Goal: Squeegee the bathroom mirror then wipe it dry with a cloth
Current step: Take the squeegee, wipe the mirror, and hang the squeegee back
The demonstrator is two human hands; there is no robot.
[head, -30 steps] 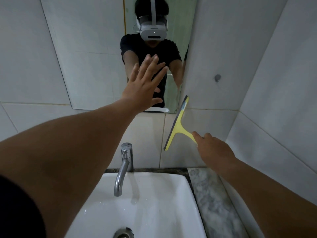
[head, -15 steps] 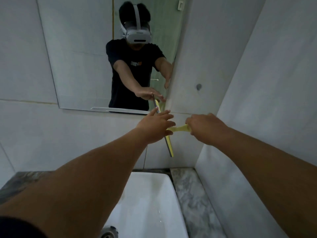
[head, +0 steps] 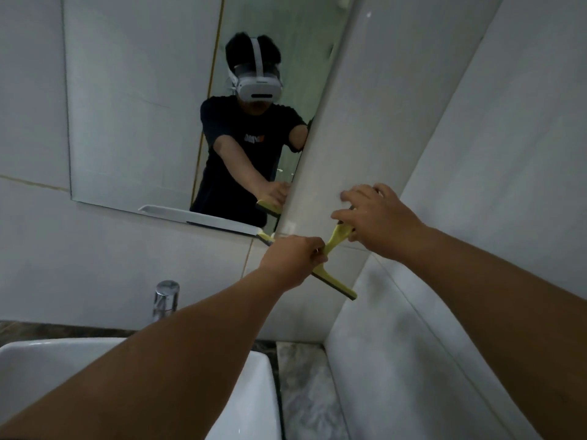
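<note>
The yellow squeegee (head: 336, 284) is held in front of the tiled wall, just below the mirror's lower right corner, its dark blade slanting down to the right. My left hand (head: 292, 262) grips it where the handle meets the blade. My right hand (head: 381, 217) holds the handle's far end between thumb and fingers, the other fingers spread loosely. The mirror (head: 133, 106) hangs on the wall ahead and reflects a person in a headset and the hands. No cloth is in view.
A white sink (head: 257, 376) sits below my left arm, with a chrome tap (head: 165, 300) behind it. A marble counter strip (head: 305, 395) runs between the sink and the tiled right wall (head: 476, 185), close beside my right arm.
My left hand dropped from the mirror and took hold of the squeegee near its blade. The blade swung from near upright to a slant down to the right. The view tilted.
</note>
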